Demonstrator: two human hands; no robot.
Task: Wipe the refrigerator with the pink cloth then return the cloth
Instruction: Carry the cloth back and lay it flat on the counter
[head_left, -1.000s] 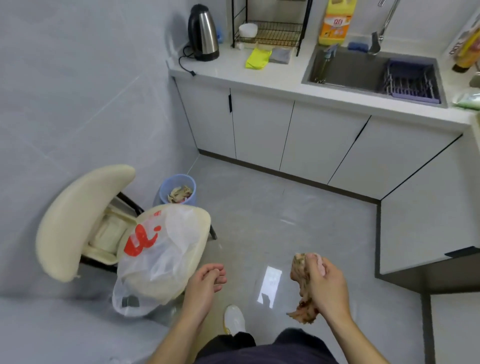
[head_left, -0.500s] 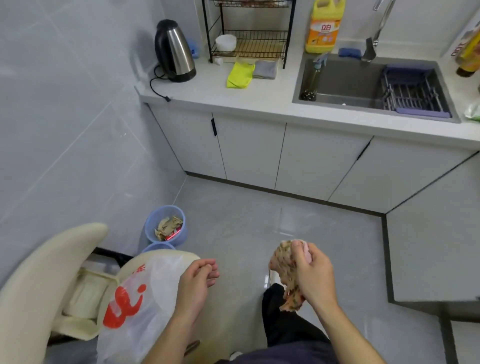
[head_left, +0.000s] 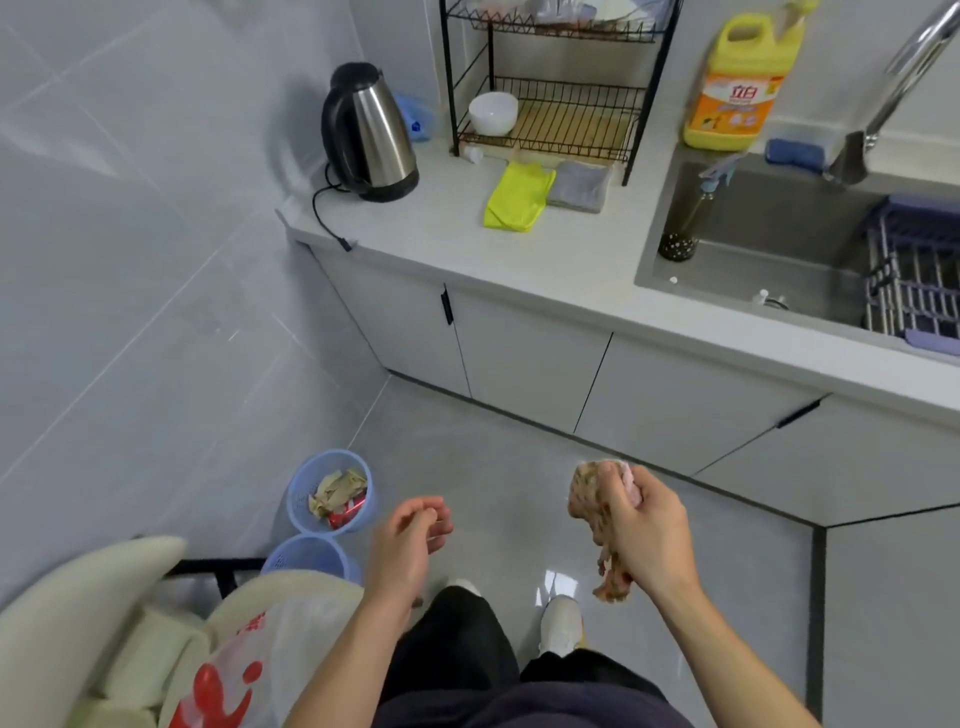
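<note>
My right hand (head_left: 647, 535) grips the bunched pink cloth (head_left: 592, 509), which is speckled and hangs down below my fist over the floor. My left hand (head_left: 408, 540) hangs beside it at the same height, fingers loosely curled and holding nothing. Both hands are above the grey floor, well short of the white counter (head_left: 545, 260). No refrigerator shows in this view.
On the counter stand a kettle (head_left: 369, 132), a wire rack (head_left: 550, 98), a yellow-green cloth (head_left: 517, 195), a grey cloth (head_left: 579, 185) and a detergent jug (head_left: 737, 83). The sink (head_left: 779, 249) lies right. Two blue bins (head_left: 332, 491) and a cream chair (head_left: 88, 613) with a plastic bag (head_left: 234, 675) sit left.
I have walked toward the counter, so it fills more of the view and the chair has slid down to the lower left. Both hands keep their pose, the right still gripping the cloth.
</note>
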